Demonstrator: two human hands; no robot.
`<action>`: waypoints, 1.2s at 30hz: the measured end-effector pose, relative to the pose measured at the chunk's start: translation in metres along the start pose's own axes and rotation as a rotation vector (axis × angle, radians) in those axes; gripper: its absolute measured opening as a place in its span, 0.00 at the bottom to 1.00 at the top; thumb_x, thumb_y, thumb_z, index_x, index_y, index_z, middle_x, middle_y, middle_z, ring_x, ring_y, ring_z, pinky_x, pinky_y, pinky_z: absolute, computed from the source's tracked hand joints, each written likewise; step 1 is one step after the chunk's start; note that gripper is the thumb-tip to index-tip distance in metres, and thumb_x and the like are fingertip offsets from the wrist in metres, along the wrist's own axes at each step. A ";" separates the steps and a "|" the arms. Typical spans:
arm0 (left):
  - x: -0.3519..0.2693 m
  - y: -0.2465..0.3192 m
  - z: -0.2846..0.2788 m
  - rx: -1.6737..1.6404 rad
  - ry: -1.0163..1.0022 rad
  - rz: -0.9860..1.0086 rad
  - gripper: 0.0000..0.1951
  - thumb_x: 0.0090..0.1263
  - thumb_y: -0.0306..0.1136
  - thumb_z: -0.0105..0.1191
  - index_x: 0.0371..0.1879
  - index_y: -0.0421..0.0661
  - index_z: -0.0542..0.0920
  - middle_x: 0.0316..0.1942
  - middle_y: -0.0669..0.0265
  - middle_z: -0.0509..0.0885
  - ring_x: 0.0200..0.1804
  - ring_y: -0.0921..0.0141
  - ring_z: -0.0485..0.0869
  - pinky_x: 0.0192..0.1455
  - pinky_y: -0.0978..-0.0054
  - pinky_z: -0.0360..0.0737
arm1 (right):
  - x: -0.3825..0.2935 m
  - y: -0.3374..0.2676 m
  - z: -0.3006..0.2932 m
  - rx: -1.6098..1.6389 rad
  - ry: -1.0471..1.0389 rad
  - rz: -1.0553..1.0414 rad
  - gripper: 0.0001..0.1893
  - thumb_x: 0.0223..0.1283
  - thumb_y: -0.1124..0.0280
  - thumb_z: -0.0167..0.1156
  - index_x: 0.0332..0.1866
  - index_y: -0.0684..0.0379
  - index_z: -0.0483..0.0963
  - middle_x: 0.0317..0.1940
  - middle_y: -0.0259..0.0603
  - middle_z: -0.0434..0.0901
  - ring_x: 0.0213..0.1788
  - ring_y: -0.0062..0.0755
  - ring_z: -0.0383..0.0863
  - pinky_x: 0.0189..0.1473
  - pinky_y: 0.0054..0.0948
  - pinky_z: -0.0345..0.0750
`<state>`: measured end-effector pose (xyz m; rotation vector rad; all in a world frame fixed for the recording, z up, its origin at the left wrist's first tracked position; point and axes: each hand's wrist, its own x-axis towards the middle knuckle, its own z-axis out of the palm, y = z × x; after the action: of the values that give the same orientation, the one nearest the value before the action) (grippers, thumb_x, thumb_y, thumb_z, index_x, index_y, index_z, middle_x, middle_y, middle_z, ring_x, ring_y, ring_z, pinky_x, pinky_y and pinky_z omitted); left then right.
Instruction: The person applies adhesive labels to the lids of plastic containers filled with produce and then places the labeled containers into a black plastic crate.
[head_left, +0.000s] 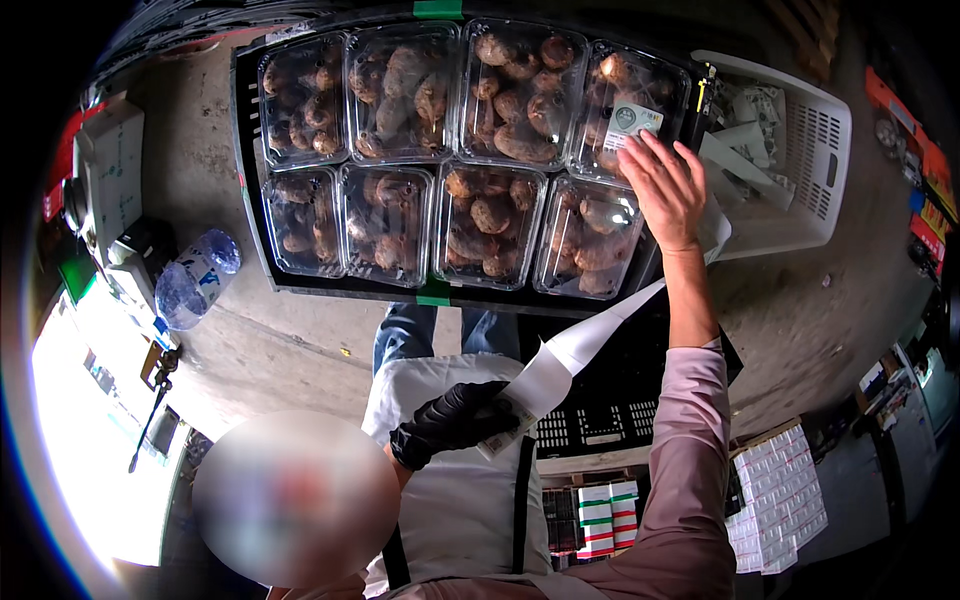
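Observation:
Clear plastic clamshell boxes (491, 225) of brown root vegetables, which look like taro, lie in two rows in a black plastic crate (352, 294). My right hand (664, 187) is bare, fingers spread, its fingertips at the lower edge of a printed label (634, 126) on the lid of the upper right box (600, 79). My left hand (454, 424), in a black glove, is closed around a roll of labels (517, 420) before my apron. From the roll a strip of white backing paper (585, 337) runs up to the right, towards the crate's lower right corner.
Right of the crate stands a white plastic basket (814, 202) with loose paper strips. A large clear plastic bottle (196, 279) is on the concrete floor at left. Below the crate is another black crate (600, 431). Stacked cartons (780, 502) stand at lower right.

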<state>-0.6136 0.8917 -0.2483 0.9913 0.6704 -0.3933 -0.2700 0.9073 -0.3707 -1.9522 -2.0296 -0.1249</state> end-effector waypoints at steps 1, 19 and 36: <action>0.000 0.001 0.000 0.012 0.001 -0.015 0.21 0.61 0.32 0.56 0.52 0.42 0.70 0.33 0.64 0.80 0.34 0.76 0.77 0.39 0.76 0.75 | 0.005 -0.001 -0.003 0.039 0.049 0.040 0.10 0.48 0.70 0.61 0.39 0.50 0.76 0.43 0.25 0.79 0.49 0.22 0.76 0.54 0.31 0.66; 0.008 0.008 0.000 0.007 0.041 -0.041 0.21 0.60 0.33 0.56 0.51 0.40 0.70 0.30 0.65 0.80 0.32 0.75 0.77 0.37 0.75 0.75 | 0.004 0.000 -0.010 0.139 -0.028 0.001 0.12 0.42 0.70 0.66 0.35 0.54 0.75 0.39 0.28 0.80 0.44 0.23 0.78 0.44 0.26 0.73; 0.191 0.102 -0.062 0.956 0.368 0.340 0.19 0.62 0.32 0.47 0.54 0.48 0.70 0.50 0.54 0.73 0.24 0.59 0.79 0.28 0.67 0.78 | 0.018 0.012 -0.007 0.098 -0.098 -0.045 0.07 0.48 0.71 0.60 0.31 0.57 0.70 0.32 0.30 0.75 0.37 0.26 0.76 0.37 0.26 0.73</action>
<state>-0.4339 0.9954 -0.3360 2.0906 0.6207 -0.2175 -0.2577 0.9233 -0.3611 -1.8885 -2.0996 0.0605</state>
